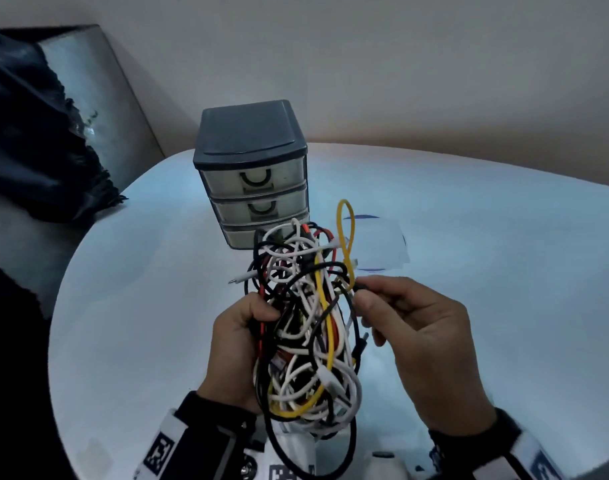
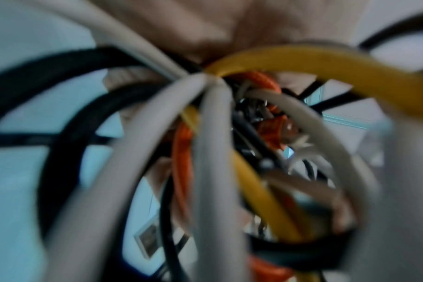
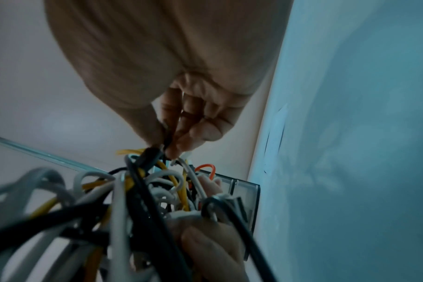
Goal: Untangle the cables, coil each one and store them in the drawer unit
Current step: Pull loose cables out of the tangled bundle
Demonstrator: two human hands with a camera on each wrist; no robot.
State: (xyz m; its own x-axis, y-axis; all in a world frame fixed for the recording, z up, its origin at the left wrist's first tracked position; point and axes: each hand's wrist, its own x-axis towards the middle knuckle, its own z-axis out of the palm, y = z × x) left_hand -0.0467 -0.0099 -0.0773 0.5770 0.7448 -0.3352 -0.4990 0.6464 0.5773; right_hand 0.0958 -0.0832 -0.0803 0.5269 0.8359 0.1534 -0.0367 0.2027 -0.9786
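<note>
Cable tangle (image 1: 303, 323) between both hands, above the table (image 1: 469, 237), before the drawer unit (image 1: 253, 174).

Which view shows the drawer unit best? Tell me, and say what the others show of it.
The head view: the drawer unit stands whole on the table, all three drawers shut. The right wrist view catches only a clear drawer corner behind the cables. The left wrist view shows none of it for certain.

No words, brands or numbers can be read anywhere. The only signs are black-and-white square marker patterns: one on the left wrist band (image 1: 159, 452), one on the right wrist band (image 1: 545, 467), and a third at the near edge between the wrists (image 1: 291, 472). None can be made out as writing.
</note>
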